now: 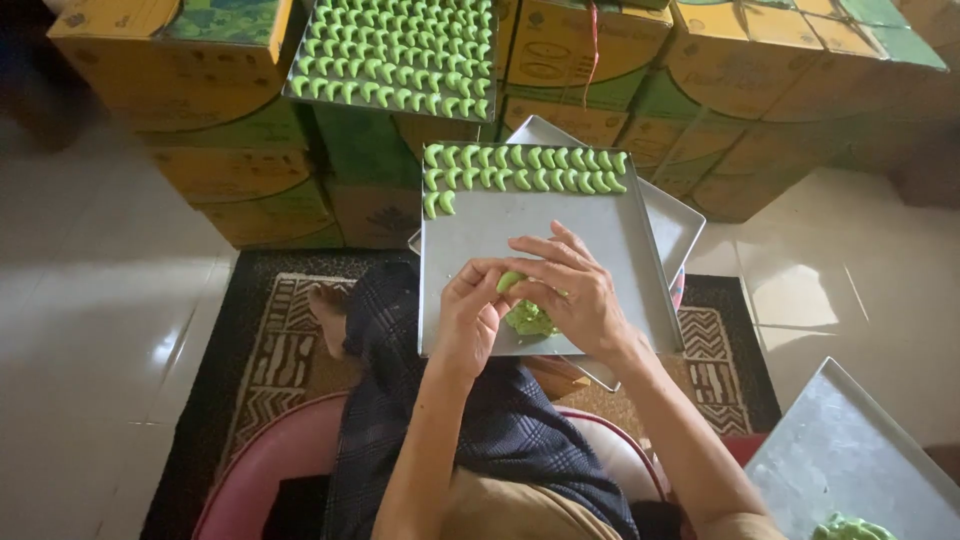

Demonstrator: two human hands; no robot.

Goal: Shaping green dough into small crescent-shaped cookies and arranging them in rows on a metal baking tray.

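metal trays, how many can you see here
4. One tray rests on the person's lap under both hands, a second lies beneath it, a full one sits on the boxes, and one lies at lower right. More may be stacked unseen.

Both forearms reached forward from the lap; the left hand [468,310] and right hand [572,292] met fingertip to fingertip, fingers curled in a pinch.
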